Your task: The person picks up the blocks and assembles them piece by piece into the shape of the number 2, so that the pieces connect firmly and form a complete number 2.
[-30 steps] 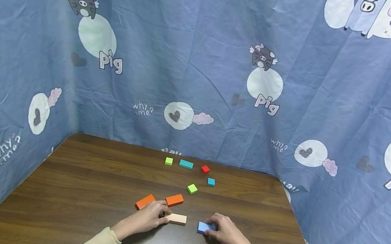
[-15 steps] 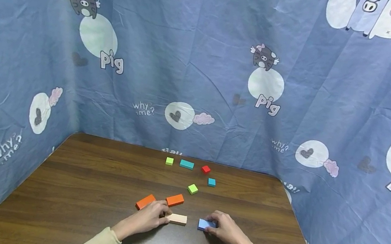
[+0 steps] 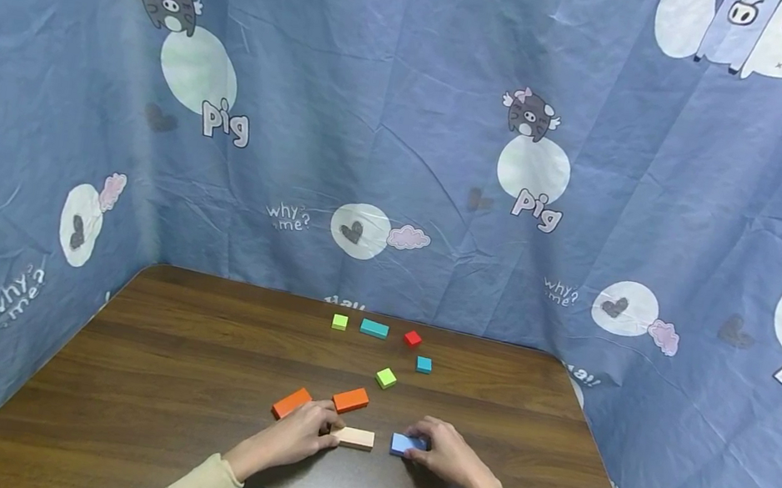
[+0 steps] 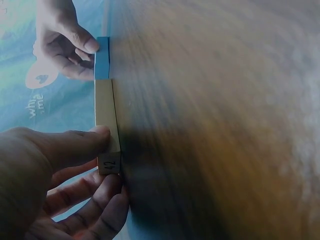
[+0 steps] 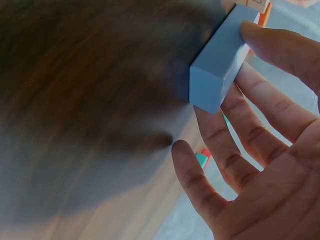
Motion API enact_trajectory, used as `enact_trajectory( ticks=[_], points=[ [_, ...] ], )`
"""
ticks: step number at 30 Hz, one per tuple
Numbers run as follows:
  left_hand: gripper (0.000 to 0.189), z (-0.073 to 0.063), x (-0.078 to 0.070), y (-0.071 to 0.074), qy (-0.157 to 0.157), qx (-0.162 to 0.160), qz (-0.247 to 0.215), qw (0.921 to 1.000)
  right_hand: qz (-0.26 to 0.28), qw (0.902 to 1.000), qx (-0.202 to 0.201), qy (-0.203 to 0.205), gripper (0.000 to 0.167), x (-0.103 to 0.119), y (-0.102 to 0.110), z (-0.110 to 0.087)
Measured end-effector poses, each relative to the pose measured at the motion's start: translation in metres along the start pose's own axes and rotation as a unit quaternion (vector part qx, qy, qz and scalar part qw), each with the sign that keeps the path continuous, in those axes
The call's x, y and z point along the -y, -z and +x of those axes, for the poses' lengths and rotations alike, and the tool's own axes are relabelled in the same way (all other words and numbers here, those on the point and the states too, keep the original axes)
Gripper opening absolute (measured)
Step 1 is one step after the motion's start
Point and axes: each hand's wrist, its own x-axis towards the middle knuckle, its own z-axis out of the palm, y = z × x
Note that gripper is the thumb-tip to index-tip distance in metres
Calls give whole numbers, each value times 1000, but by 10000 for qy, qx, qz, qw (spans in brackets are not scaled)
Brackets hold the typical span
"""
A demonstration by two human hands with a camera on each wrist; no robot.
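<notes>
My left hand point(image 3: 304, 432) pinches the left end of a pale wooden block point(image 3: 358, 439) lying on the table. Thumb and fingers grip opposite sides of it, and its near end carries the number 42 in the left wrist view. To the right, a blue block point(image 3: 400, 445) lies roughly in line with it, a narrow gap apart in the head view. My right hand point(image 3: 452, 457) holds this blue block point(image 5: 222, 60) between thumb and fingers, with the little finger free of it. Part of each block is hidden by the hand on it.
Two orange blocks point(image 3: 350, 400) lie just beyond the left hand, one partly behind it. Farther back are a green block point(image 3: 385, 378), a small teal block point(image 3: 423, 364), a red block point(image 3: 412, 338), a longer teal block point(image 3: 374, 328) and another green block point(image 3: 340, 322).
My right hand has slid the blue block to the left and slightly away, narrowing the gap to the wooden block. The left hand stays in place on its block.
</notes>
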Motion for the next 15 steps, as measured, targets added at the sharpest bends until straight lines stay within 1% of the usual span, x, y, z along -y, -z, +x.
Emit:
enact_trajectory(
  ticks=[12,15],
  points=[
    [17,-1,0,-1,23,-38,-27,10000,88,9999,135,46,24,8,-4,10],
    [17,-1,0,0,7,-64,-52,10000,45,9998,94,174,24,9,-6,12]
  ],
)
